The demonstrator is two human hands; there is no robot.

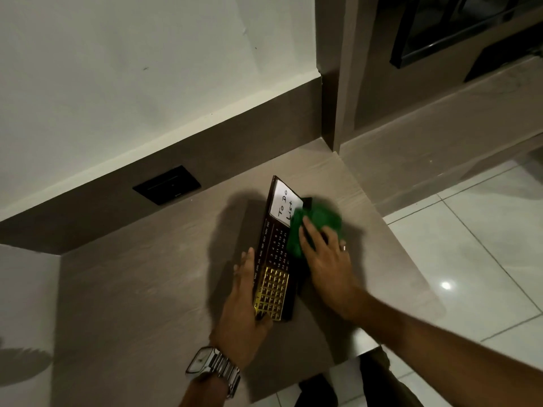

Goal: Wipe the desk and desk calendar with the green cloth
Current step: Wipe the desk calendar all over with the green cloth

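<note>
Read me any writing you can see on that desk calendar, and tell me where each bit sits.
"To Do List": handwritten on the white card at the desk calendar's far end.
"MAY JUN JUL AUG SEP OCT NOV DEC": month strip along its left edge.
Date numbers: mostly too small.
Gold grid letters: blurred.

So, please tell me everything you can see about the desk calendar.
The desk calendar is a long dark board lying on the desk. It shows gold month names, date numbers, a shiny gold grid and a white "To Do List" card. The left hand steadies its left edge; the right hand presses the green cloth on its right side.
</note>
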